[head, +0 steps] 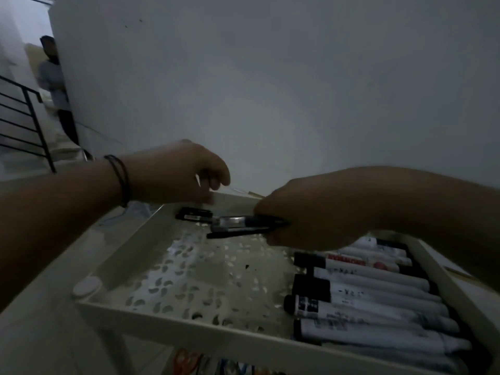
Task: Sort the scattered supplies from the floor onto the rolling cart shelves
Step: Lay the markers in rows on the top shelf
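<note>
The white rolling cart's top shelf (173, 318) has a perforated floor. My right hand (305, 212) grips a bundle of black pens (243, 226) and holds them level above the shelf's middle. My left hand (181, 175) hovers over the far left corner with its fingers curled; a thin pale sliver shows at its fingers, too blurred to name. Two black pens (193, 213) lie on the shelf under the left hand. Several white markers with black caps (365, 299) lie side by side along the shelf's right side.
A white wall stands right behind the cart. At far left a black stair railing (29, 123) runs along, and a person (54, 85) stands half hidden behind the wall corner. Orange and coloured items (189, 361) show on a lower shelf.
</note>
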Tool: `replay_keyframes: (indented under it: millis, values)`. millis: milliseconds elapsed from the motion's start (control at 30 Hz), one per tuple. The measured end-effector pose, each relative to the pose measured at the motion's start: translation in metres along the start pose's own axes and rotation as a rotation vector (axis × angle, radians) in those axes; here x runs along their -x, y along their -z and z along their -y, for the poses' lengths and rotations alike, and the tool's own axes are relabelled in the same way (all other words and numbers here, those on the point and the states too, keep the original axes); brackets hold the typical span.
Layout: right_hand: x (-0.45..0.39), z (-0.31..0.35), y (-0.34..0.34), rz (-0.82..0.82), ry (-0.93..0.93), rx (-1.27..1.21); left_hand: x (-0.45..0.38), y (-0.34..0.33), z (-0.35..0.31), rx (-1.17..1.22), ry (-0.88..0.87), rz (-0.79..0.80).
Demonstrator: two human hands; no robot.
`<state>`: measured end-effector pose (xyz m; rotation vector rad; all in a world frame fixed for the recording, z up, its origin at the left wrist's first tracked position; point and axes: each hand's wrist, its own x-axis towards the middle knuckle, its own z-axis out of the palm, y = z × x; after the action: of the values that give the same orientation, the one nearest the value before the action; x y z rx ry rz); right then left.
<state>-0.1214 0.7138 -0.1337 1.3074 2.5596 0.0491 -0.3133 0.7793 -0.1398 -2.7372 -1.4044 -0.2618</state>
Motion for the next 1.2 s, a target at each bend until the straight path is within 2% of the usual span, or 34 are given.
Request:
replay_keyframes:
  millis: [100,167,233,300,400,567,733,833,967,1200]
  values:
    - [-0.027,0.013,-0.008,-0.075,0.062,0.168,0.006,0.01,0.009,0.125,-0.012,-0.041]
    - [-0.042,0.018,-0.012,-0.145,0.085,0.181,0.009,0.014,0.013,0.228,-0.004,0.036]
    - [-0.049,0.019,-0.014,-0.173,0.102,0.115,0.01,0.014,0.015,0.283,0.03,0.182]
    - [-0.053,0.017,-0.016,-0.145,0.116,0.044,0.01,0.004,0.017,0.251,0.064,0.287]
    - [-0.045,0.006,-0.012,-0.14,0.12,-0.081,0.01,-0.017,0.019,0.177,0.126,0.3]
    - [-0.026,-0.017,-0.012,-0.044,0.056,-0.01,0.012,-0.01,0.004,0.095,0.096,0.354]
    - [-0.031,-0.019,-0.022,-0.103,0.086,-0.04,0.014,-0.013,0.001,0.101,0.045,0.297]
    - [-0.037,-0.019,-0.025,-0.199,0.102,-0.019,0.01,-0.016,-0.01,-0.065,-0.008,0.288]
    - [-0.044,-0.018,-0.032,-0.303,0.079,0.06,0.006,-0.019,-0.012,-0.131,0.017,0.271]
    - [-0.046,-0.016,-0.03,-0.289,0.055,0.08,0.009,-0.016,-0.008,-0.065,0.083,0.215]
